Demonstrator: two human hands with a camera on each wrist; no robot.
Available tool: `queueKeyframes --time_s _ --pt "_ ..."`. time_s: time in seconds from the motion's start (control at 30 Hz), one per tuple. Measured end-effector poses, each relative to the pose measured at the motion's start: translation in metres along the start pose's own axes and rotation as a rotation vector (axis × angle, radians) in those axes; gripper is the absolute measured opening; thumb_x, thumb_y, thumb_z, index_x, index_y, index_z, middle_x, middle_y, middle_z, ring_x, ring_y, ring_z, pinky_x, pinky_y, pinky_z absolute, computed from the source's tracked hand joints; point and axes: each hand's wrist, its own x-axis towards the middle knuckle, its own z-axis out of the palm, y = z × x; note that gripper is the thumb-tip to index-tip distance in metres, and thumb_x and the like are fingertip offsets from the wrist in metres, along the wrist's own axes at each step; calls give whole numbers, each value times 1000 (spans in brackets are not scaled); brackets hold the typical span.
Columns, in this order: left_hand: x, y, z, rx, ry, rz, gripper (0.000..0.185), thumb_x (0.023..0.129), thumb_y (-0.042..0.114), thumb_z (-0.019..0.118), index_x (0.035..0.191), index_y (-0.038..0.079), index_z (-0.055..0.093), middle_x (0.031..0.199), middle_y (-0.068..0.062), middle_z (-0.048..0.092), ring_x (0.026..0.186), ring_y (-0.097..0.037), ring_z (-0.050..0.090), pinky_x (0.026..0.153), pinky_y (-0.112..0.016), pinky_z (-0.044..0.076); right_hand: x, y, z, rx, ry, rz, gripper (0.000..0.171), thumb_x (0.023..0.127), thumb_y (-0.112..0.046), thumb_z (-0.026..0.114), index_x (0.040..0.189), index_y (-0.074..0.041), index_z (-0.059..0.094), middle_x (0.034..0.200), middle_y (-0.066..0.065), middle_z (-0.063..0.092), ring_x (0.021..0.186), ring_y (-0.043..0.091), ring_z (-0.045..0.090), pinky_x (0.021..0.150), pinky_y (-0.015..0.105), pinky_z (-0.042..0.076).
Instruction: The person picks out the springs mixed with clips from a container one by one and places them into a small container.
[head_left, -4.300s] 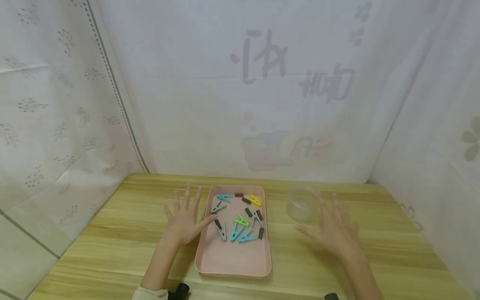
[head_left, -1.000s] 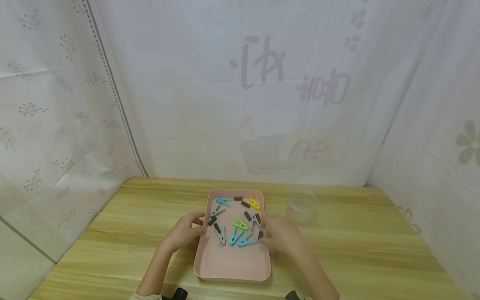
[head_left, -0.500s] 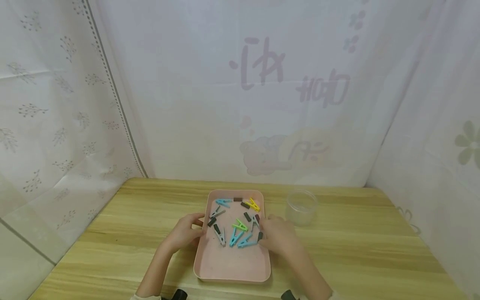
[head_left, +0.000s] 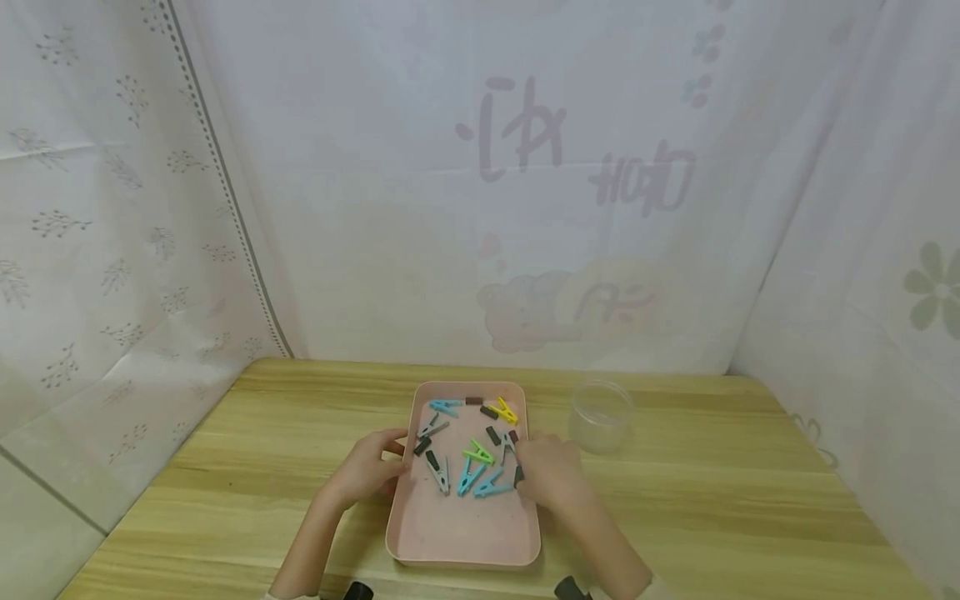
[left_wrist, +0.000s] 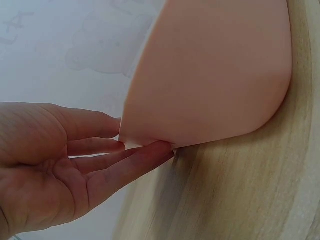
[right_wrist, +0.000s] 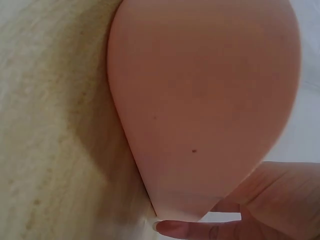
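Nearest, two forearms are reaching in from the bottom edge of the head view toward a pink tray (head_left: 457, 533) that is lying lengthwise on the wooden table (head_left: 225, 500). Left hand (head_left: 365, 468) is holding the tray's left rim about halfway along, thumb over the lip; in the left wrist view its fingers (left_wrist: 135, 162) are lying fairly straight under the tray's (left_wrist: 210, 75) outer wall, tips touching the edge. Right hand (head_left: 551, 471) is gripping the right rim at about the same level, fingers curled over the lip; the right wrist view is showing only one fingertip (right_wrist: 175, 227) under the tray's (right_wrist: 200, 100) pink underside, with the table beside it.

Inside the tray, in its far half, small clothes pegs are lying loose and unsorted: blue pegs (head_left: 480, 482) and a grey peg (head_left: 439, 472) nearest, a green peg (head_left: 478, 453) just beyond them, another grey peg (head_left: 432, 428) toward the left rim, then a yellow peg (head_left: 507, 410) and a blue peg (head_left: 446, 406) at the far end. The near half is showing bare pink floor.

Farther right, near the tray's far corner but apart from it, a clear round container (head_left: 601, 415) is standing upright. Behind the table, pale printed curtains (head_left: 480, 208) are hanging.
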Motion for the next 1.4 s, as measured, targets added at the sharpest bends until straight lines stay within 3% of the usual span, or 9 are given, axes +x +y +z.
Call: queueKeyframes --time_s 0.23,0.47,0.7,0.9,1.1,1.4 --pt "-1 1 1 1 2 -3 55 96 -5 66 146 -18 47 120 -33 66 93 -34 75 70 -45 66 3 -3 3 -46 -5 15 32 79 -15 92 102 -1 75 91 15 68 86 33 66 80 58 58" --pt "0 0 0 5 5 -1 55 95 -6 65 146 -19 47 119 -33 66 94 -34 75 71 -44 66 5 -2 3 -4 -9 17 29 78 -12 90 100 -3 74 91 11 67 85 30 64 79 55 57" --pt "1 -2 0 -1 5 -7 55 96 -6 66 146 -18 48 118 -32 67 93 -33 75 71 -45 66 6 5 5 96 17 -10 25 74 -8 89 94 -8 73 91 5 67 83 26 62 76 51 55" --pt "2 -5 -2 -5 -10 19 55 95 -4 65 145 -18 48 117 -33 66 90 -28 74 68 -41 66 6 11 1 170 9 -11 26 74 -7 86 98 -7 76 94 6 69 82 23 61 74 48 57" --pt "1 -2 -2 -24 -20 3 57 96 -5 66 147 -19 46 119 -34 66 93 -35 75 70 -45 66 6 16 0 295 14 -6 29 78 -7 87 104 -5 76 95 7 69 79 19 54 68 37 52" --pt "0 1 -1 -26 -16 -6 56 96 -5 65 147 -19 46 119 -33 66 93 -36 75 70 -46 66 5 26 -1 380 30 -16 23 83 -7 86 102 -8 74 98 5 70 87 19 61 77 41 56"
